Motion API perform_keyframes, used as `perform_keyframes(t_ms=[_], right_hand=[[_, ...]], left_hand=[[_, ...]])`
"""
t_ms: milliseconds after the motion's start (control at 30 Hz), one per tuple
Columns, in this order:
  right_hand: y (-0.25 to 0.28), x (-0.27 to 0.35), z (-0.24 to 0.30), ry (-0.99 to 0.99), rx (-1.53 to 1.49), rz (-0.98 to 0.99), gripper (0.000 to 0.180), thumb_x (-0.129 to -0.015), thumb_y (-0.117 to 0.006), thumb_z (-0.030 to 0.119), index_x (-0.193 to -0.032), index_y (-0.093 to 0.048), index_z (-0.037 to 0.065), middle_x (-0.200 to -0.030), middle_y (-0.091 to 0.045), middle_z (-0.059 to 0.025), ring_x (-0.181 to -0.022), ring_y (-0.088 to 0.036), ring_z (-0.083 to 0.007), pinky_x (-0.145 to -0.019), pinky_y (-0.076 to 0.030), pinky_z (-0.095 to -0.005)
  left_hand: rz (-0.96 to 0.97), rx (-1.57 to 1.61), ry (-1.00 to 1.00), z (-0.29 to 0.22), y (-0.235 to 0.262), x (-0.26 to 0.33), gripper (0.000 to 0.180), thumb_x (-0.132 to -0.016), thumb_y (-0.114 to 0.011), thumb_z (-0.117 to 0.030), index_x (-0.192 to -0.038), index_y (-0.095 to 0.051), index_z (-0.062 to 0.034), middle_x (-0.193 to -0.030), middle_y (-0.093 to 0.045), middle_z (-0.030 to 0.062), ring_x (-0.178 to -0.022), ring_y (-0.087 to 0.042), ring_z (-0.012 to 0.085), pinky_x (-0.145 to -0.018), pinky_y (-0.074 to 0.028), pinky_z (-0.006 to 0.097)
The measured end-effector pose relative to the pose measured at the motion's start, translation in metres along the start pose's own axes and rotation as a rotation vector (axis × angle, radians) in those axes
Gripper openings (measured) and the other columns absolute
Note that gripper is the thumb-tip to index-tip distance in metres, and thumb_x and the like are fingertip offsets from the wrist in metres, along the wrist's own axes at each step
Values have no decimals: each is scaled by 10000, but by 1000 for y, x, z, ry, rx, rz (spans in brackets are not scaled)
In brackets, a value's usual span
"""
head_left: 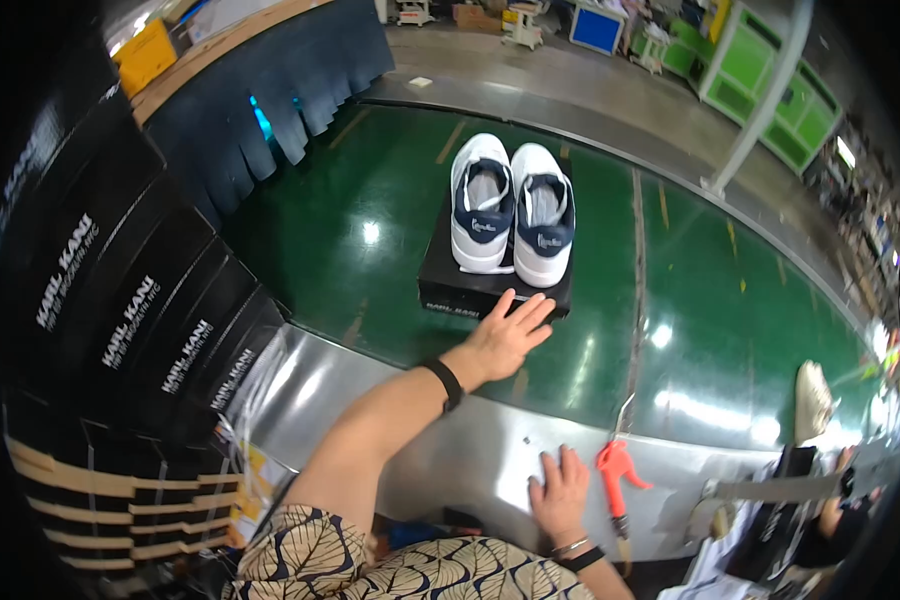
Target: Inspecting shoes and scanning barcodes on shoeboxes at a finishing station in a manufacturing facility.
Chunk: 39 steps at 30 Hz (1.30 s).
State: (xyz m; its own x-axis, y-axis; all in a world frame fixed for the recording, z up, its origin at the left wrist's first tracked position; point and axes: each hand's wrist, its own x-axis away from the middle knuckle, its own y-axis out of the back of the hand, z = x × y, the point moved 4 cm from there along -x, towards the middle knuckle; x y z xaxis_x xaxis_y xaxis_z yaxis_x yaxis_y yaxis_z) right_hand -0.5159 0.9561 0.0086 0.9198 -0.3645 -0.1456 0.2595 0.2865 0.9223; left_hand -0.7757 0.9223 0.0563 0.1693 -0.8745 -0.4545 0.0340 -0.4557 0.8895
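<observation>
The pair under attention, a left shoe (482,228) and a right shoe (544,240), both white with navy heel collars, stands upright on a black box (446,272). The toes point to the far side and the heels face near. The box lies on the green work surface (360,270), beyond the metal ledge (440,450).

Left hand (510,338): unclenched, fingers spread, gripping nothing. Its fingertips are at the near edge of the box, short of the heels; whether they press on it cannot be told from this angle.

Right hand (561,490): released, fingers lightly parted, on the ledge just left of a red air gun (616,470) (nothing is seen in its grasp).

Step in hand, as judged: attending to the box and the shoes on it, with the left hand as the working hand. Any move of the box from here would call for an even push or a two-handed hold, since the shoes appear to stand loose on top; lifting a shoe would call for the left hand to reach farther, over the heels.

Surroundings: stacked black boxes (130,265) at left; a single pale shoe (812,400) at far right.
</observation>
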Motion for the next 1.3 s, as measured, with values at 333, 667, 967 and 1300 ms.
perform_keyframes(t_ms=[333, 667, 967, 1300], right_hand=[[-4, -2, -10, -1, -98, -183, 454, -740, -608, 242, -1168, -536, 107, -1277, -463, -151, -1165, -429, -353, -973, -340, -469], [-17, 15, -9, -13, 174, -25, 474, -823, -473, 337, -1278, -467, 205, -1358, -399, -126, -1267, -354, -309, -1031, -280, -465], [-10, 12, -7, 17, 128, -108, 482, -813, -482, 356, -1274, -483, 216, -1337, -423, -143, -1252, -386, -312, -1026, -288, -478], [6, 15, -12, -35, -196, -163, 359, -811, -574, 157, -1162, -562, 84, -1165, -568, -159, -1132, -508, -326, -936, -391, -442]], left_hand=[[99, 506, -107, -173, -4, 46, 447, -744, -626, -290, -1155, -575, -121, -1293, -476, 105, -1233, -404, 275, -974, -233, 534], [136, 575, -194, -194, -13, 83, 491, -726, -632, -274, -1176, -565, -90, -1268, -504, 87, -1225, -402, 260, -980, -226, 491], [182, 452, -40, -206, -5, 117, 599, -739, -653, -361, -1255, -506, -95, -1354, -425, 95, -1295, -311, 225, -1003, -168, 556], [82, 369, 15, -213, 3, 136, 692, -739, -653, -389, -1317, -431, -80, -1376, -399, 117, -1287, -334, 252, -1003, -169, 547]])
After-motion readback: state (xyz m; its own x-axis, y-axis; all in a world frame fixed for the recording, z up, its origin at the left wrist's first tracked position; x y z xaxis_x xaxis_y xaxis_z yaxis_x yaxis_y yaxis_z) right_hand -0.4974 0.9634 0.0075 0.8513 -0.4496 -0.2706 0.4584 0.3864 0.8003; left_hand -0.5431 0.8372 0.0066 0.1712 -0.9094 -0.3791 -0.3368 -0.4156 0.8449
